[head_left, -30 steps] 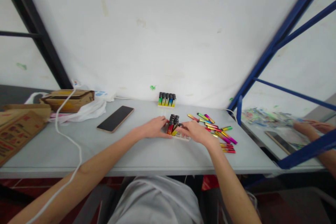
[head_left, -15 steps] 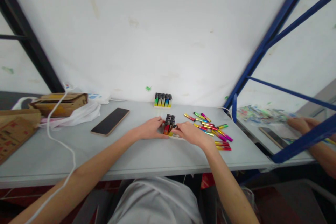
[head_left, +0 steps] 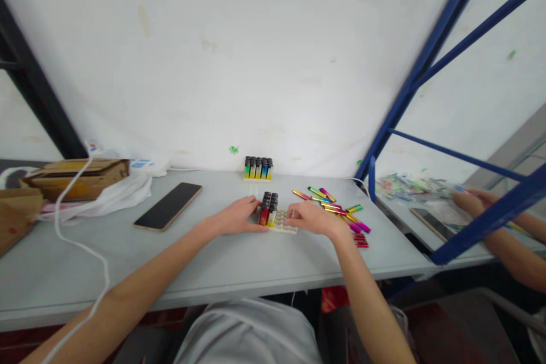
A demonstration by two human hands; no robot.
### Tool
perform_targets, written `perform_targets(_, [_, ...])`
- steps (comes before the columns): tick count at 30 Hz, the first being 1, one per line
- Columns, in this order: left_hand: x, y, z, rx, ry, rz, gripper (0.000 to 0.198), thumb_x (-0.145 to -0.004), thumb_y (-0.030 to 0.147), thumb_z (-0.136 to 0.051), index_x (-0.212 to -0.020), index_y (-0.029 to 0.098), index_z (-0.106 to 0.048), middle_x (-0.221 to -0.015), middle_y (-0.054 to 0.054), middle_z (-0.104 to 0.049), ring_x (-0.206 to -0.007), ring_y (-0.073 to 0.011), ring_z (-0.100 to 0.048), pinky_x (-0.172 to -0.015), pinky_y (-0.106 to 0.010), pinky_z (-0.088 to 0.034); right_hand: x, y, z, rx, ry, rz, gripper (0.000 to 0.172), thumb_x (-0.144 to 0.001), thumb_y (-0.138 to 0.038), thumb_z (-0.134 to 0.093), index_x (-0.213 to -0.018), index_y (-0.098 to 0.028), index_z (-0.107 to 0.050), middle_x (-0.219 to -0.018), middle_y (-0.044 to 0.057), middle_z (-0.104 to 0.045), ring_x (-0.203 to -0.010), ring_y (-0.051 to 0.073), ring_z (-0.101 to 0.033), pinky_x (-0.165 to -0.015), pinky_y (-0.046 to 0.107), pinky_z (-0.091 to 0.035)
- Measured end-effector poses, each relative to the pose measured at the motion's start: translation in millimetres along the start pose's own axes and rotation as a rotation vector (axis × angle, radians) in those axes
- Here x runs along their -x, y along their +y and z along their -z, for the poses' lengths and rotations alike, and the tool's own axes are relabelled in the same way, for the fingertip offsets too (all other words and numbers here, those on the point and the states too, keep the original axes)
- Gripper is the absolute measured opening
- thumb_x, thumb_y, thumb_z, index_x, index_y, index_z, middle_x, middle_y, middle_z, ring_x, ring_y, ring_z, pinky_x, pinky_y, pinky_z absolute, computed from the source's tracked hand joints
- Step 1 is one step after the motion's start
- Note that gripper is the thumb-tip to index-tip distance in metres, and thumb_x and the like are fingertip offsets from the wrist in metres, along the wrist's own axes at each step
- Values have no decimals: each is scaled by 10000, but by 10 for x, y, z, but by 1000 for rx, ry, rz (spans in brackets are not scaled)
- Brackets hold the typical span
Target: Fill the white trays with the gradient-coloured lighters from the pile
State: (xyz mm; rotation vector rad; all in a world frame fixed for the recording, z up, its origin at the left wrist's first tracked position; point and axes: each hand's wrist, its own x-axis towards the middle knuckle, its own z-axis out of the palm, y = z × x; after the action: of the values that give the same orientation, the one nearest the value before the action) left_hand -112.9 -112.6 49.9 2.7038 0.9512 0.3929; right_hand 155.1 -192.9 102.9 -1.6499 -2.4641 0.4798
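A white slotted tray [head_left: 285, 223] lies on the grey table [head_left: 239, 259] with several lighters [head_left: 268, 209] standing in its left part. My left hand [head_left: 237, 215] rests against the tray's left side, fingers curled by the lighters. On the tray's right side lies my right hand [head_left: 310, 218], fingers bent down; nothing shows in them. Loose coloured lighters [head_left: 336, 211] lie scattered just right of that hand.
A second row of lighters [head_left: 257, 168] stands by the wall. A phone [head_left: 168, 214] lies to the left, with cardboard boxes [head_left: 77, 177], a plastic bag and a white cable [head_left: 81, 245]. Another person's hands [head_left: 469, 202] are at the neighbouring table behind blue bars [head_left: 401, 102].
My right hand has drawn back from the standing lighters to the tray's right side, baring the empty white slots. The view has shifted slightly.
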Motion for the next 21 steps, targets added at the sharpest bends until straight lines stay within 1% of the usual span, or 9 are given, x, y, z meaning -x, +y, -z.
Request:
perform_targets(2, [-5,-2,-1,3,-7,5,681,-830,793,-681,-1082,161,-680,-1078,-138,-663,-1022,-346,-650,-923,-417,-514,43,244,97,26,79,-57,184,-1027,-280,-666,-1078,-161,-796,-929,91,-808,-855,213,-723,-832,297,-486])
perform_targets(4, [-7,-1,3,2,-9,7,691,-827,801,-677,-1084,159,-681,-1080,-139,-663,-1025,-349,-649,-927,-421,-514,32,479,131,63,203,-140,223,-1050,-248,-604,-1092,-154,-802,-1049,132,-811,-959,238,-729,-916,323,-489])
perform_targets(6, [-5,3,10,-3,-7,7,695,-826,805,-678,-1079,158,-682,-1088,-144,-664,-1034,-354,-649,-933,-424,-512,-36,668,82,122,334,-209,285,-1072,-249,-553,-1177,-130,-789,-1227,183,-776,-1144,267,-700,-1035,353,-465])
perform_targets(7, [-3,6,14,-4,-7,4,691,-829,802,-679,-1077,158,-682,-1093,-145,-665,-1038,-355,-649,-935,-422,-512,-84,739,32,147,373,-234,303,-1071,-240,-550,-1242,-116,-768,-1318,201,-741,-1236,275,-669,-1091,363,-441])
perform_targets(8, [-1,9,18,-5,-7,1,684,-832,799,-680,-1074,159,-682,-1095,-144,-666,-1039,-353,-650,-935,-419,-511,-136,793,-29,171,372,-248,321,-1071,-243,-555,-1287,-109,-750,-1380,211,-709,-1301,282,-636,-1131,373,-418])
perform_targets(10, [1,16,23,-11,-11,-3,668,-841,792,-677,-1068,163,-682,-1091,-140,-665,-1034,-345,-650,-931,-411,-510,-226,857,-159,211,319,-263,346,-1070,-282,-578,-1325,-107,-733,-1437,222,-669,-1366,299,-591,-1170,395,-391])
perform_targets(13, [-1,19,24,-21,-16,-2,668,-842,792,-675,-1066,163,-679,-1083,-138,-658,-1018,-337,-644,-922,-407,-511,-285,886,-302,229,279,-319,353,-1070,-347,-589,-1313,-138,-738,-1412,209,-668,-1373,317,-572,-1173,422,-388])
perform_targets(17, [-4,9,17,-24,-18,-2,678,-842,793,-676,-1071,155,-677,-1076,-141,-653,-1003,-338,-640,-918,-414,-512,-275,871,-343,213,358,-380,283,-1046,-306,-608,-1243,-167,-756,-1349,189,-674,-1321,316,-592,-1154,430,-402])
perform_targets(21, [2,4,19,-1,-5,-12,649,-851,785,-676,-1050,167,-679,-1076,-138,-658,-1008,-336,-635,-912,-410,-513,-299,848,-293,105,496,-266,259,-1034,-256,-579,-1205,-167,-753,-1299,162,-704,-1250,282,-628,-1112,408,-442])
